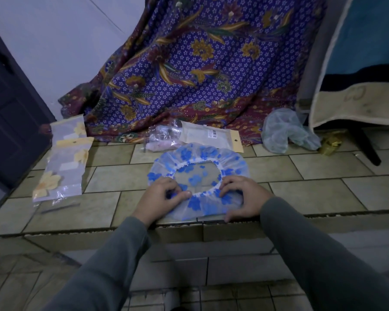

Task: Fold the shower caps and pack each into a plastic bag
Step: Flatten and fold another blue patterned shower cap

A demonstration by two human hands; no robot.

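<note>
A clear shower cap with blue flowers lies flat on the tiled step, its white elastic ring facing up. My left hand pinches the cap's near left edge at the elastic. My right hand rests on the near right edge with its fingers curled over the plastic. Two plastic bags holding folded yellow-flower caps lie to the left. An empty plastic bag with a tan header lies just beyond the cap. A pale green cap sits crumpled at the right.
A purple patterned cloth hangs behind the work spot. A bag with pink contents lies by the tan-header bag. A gold wrapper and a dark furniture leg stand at the right. A dark door is on the left. The step's front edge runs under my wrists.
</note>
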